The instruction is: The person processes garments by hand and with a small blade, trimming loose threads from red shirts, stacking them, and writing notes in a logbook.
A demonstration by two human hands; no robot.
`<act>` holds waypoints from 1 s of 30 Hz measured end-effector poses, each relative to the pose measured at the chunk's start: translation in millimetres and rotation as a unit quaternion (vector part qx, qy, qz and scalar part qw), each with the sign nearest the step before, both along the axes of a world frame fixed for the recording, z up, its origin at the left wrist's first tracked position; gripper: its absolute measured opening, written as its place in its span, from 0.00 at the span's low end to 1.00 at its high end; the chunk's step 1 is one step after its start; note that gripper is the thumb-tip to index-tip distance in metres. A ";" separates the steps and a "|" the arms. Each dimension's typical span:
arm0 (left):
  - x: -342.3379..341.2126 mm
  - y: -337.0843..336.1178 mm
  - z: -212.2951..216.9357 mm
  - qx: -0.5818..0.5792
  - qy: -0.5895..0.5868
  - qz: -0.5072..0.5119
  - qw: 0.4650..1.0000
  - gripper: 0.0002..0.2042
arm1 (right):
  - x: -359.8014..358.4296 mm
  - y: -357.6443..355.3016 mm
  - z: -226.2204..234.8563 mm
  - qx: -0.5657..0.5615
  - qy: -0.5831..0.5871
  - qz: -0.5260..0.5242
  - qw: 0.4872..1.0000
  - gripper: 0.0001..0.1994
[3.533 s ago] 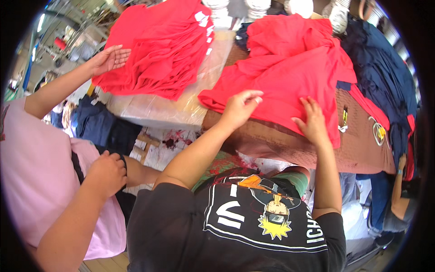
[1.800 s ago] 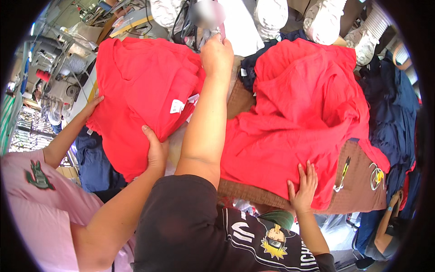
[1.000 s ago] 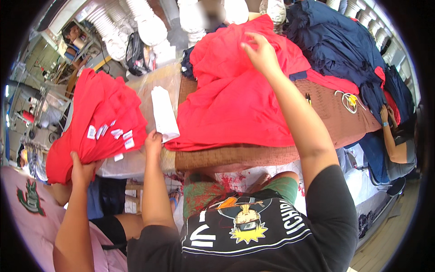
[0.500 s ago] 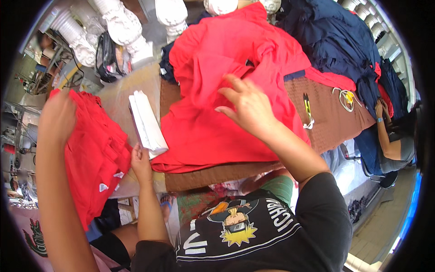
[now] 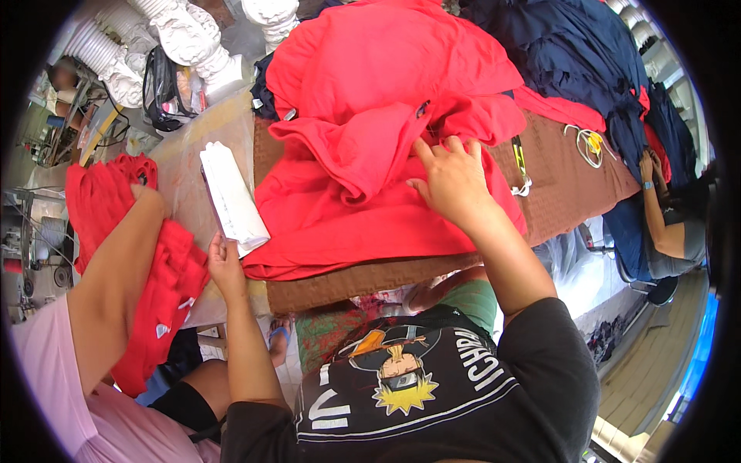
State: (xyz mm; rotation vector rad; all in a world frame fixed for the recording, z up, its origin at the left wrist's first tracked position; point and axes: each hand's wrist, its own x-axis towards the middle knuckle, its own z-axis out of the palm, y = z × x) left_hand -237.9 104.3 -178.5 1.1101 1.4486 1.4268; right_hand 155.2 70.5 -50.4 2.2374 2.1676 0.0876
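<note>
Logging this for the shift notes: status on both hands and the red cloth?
Left hand pinching white folded paper. Right hand flat on red cloth pile. Co-worker's arm carries another red bundle alongside.

a long surface (image 5: 193, 147) under a brown cover (image 5: 571, 185) fills the middle. white carved balusters (image 5: 185, 38) stand at its far end. wooden floor planks (image 5: 648, 370) run along the right, in daylight.
</note>
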 end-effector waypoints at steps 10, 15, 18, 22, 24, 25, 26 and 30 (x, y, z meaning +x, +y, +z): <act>-8.0 -4.0 7.1 -0.032 0.013 -0.006 0.999 0.21 | -10.7 4.5 3.3 0.069 -0.010 0.013 0.997 0.38; -1.2 -20.9 52.4 -0.163 0.026 0.003 0.986 0.21 | -30.6 -10.6 15.4 0.245 0.048 0.085 0.965 0.30; -22.5 -10.2 33.9 0.034 0.390 -0.009 0.920 0.22 | -69.5 -9.2 13.2 0.211 0.153 0.208 0.943 0.27; -8.1 19.0 46.3 -0.094 0.291 -0.038 0.951 0.25 | -140.8 1.2 7.2 0.186 0.259 0.295 0.901 0.26; -11.4 35.9 26.2 -0.082 0.288 0.053 0.953 0.26 | -172.1 9.1 3.2 0.139 0.337 0.294 0.884 0.28; -4.3 41.7 27.8 -0.069 0.288 0.089 0.951 0.26 | -183.7 19.5 -6.9 0.101 0.385 0.264 0.879 0.30; 2.0 45.9 29.4 -0.070 0.201 0.087 0.973 0.23 | -192.1 29.0 -15.9 0.063 0.431 0.233 0.870 0.33; 23.1 38.7 56.1 -0.104 0.000 -0.054 0.993 0.15 | -212.6 55.8 -37.8 -0.064 0.479 0.155 0.862 0.46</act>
